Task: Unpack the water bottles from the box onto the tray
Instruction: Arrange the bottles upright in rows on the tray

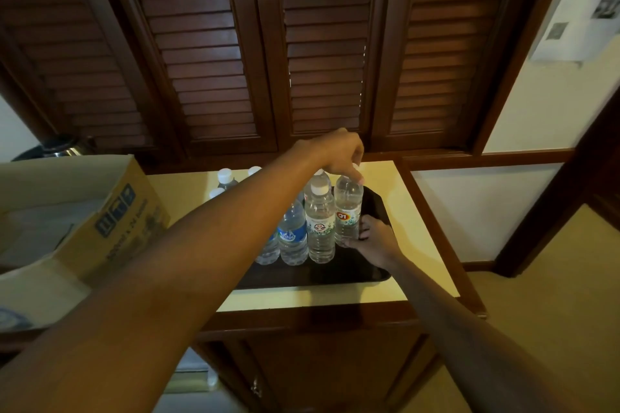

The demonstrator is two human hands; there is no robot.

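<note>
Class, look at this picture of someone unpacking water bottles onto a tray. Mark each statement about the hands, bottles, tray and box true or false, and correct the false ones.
1. The left hand holds the top of the rightmost bottle. True.
2. The right hand rests inside the cardboard box. False: it holds the base of that same bottle.
3. The bottles on the dark tray stand upright. True.
4. The box sits to the right of the tray. False: it sits to the left.
5. The bottle caps are red. False: they are white.

Bare tray (375,211) lies open right of the gripped bottle (349,208); upright bottles (320,228) crowd its left, cardboard box (110,211) beyond.
</note>
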